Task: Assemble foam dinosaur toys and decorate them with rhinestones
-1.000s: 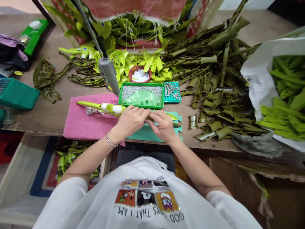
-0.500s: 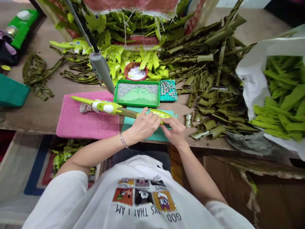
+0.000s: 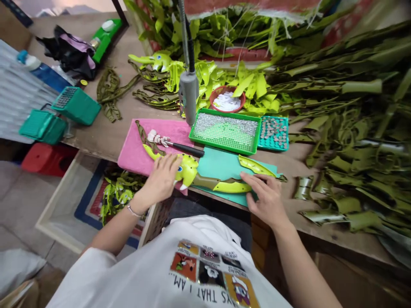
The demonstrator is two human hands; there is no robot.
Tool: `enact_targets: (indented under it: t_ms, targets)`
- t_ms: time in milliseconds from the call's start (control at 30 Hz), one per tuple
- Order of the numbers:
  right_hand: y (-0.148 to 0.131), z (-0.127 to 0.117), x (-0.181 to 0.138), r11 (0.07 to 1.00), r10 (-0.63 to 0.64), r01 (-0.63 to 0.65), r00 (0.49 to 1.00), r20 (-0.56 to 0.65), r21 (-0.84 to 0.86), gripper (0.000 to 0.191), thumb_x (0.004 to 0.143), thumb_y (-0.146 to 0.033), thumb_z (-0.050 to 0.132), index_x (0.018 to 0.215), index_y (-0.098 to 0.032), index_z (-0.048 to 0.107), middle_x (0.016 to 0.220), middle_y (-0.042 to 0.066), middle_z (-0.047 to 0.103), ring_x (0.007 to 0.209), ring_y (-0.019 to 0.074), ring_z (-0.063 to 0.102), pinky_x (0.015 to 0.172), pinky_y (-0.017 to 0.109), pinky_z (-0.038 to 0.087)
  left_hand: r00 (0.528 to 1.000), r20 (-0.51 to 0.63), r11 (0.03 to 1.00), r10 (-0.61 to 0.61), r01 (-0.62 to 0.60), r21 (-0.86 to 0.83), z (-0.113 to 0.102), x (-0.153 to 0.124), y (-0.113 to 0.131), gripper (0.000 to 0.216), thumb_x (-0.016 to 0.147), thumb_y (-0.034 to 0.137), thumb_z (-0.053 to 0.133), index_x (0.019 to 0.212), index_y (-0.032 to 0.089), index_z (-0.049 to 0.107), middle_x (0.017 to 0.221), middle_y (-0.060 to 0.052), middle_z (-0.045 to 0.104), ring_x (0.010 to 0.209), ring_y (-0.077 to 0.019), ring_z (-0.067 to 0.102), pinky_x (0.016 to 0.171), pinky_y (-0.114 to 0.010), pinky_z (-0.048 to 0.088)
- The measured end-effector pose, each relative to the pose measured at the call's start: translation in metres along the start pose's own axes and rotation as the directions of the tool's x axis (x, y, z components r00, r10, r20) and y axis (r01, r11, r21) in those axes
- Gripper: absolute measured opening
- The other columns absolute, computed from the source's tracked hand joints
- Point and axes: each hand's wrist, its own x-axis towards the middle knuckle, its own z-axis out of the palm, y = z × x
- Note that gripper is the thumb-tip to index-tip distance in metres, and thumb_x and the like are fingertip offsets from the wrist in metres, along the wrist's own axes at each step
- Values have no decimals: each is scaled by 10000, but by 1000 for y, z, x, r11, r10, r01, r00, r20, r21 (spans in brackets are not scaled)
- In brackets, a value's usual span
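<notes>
A long lime-green and olive plastic toy part with an animal head and a blue eye [image 3: 188,171] lies across the front of the mats. My left hand [image 3: 163,177] rests over the head end, its fingers curled around the near part. My right hand [image 3: 265,194] is at the other end, fingers stretched and thumb apart, touching the tail end. A loose lime-green curved shell [image 3: 253,164] lies just beyond the right fingers on the turquoise mat [image 3: 220,159]. On the pink towel [image 3: 130,147] lies a tool with a black handle [image 3: 186,149], its other end white and lumpy.
Behind the mats stand a green tray [image 3: 224,147] of small metal pieces, a teal tray [image 3: 273,133] of round pieces and a red basket [image 3: 221,90] of white pieces. A grey powered driver [image 3: 189,98] hangs above. Olive parts [image 3: 340,149] pile up at right.
The toy part has been turned over and laid nearer the table edge. My hands have moved apart, the left onto the head. The black-handled tool now shows. The view has shifted left.
</notes>
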Motion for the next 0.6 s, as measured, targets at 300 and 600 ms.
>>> enact_targets:
  t_ms: [300, 600]
  targets:
    - [24, -31, 14, 999, -42, 44, 995, 86, -19, 426, 802, -73, 535, 1167, -262, 650, 1081, 43, 710, 1017, 257, 607, 950, 478, 395, 987, -36, 988, 155, -153, 36, 1, 17, -22, 588, 803, 130, 583, 1383, 147, 487, 1191, -154, 642, 1062, -325, 570, 986, -529, 345]
    - [69, -60, 20, 996, -21, 30, 995, 93, -89, 444, 827, -88, 492, 1226, -235, 621, 1243, 104, 664, 1156, 287, 620, 964, 490, 500, 975, -153, 980, 162, -178, -93, 33, 42, 32, 557, 859, 48, 515, 1401, 167, 479, 1296, -171, 580, 1167, -317, 533, 1013, -536, 385]
